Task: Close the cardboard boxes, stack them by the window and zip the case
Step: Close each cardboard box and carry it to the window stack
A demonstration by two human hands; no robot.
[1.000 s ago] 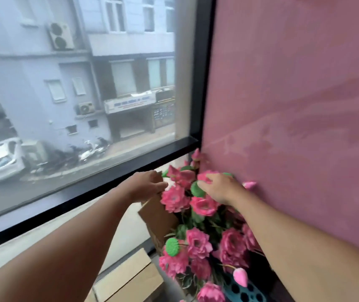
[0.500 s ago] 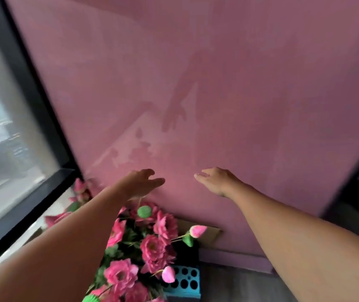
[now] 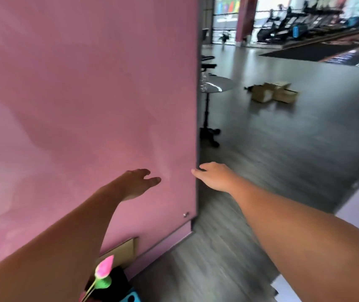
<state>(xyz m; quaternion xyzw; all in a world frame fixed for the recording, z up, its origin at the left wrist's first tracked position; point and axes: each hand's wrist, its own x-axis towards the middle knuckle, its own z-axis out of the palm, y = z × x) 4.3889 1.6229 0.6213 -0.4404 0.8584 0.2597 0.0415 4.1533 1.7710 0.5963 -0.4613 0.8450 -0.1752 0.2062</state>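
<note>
Empty hands, boxes far off

Pink wall (image 3: 82, 105) fills the left; boxes (image 3: 272, 93) sit upper right on the floor (image 3: 283, 149). Left hand (image 3: 136, 185) and right hand (image 3: 214, 175) hold nothing, fingers loosely apart. Risk: clipping the wall's corner.

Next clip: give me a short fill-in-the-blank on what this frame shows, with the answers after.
1. Both the left hand and right hand hold ____.
2. The wall is coloured ____.
3. The cardboard boxes far off lie on the ____.
4. The round table stands on the boxes' ____ side in view.

Answers: nothing; pink; floor; left
</note>
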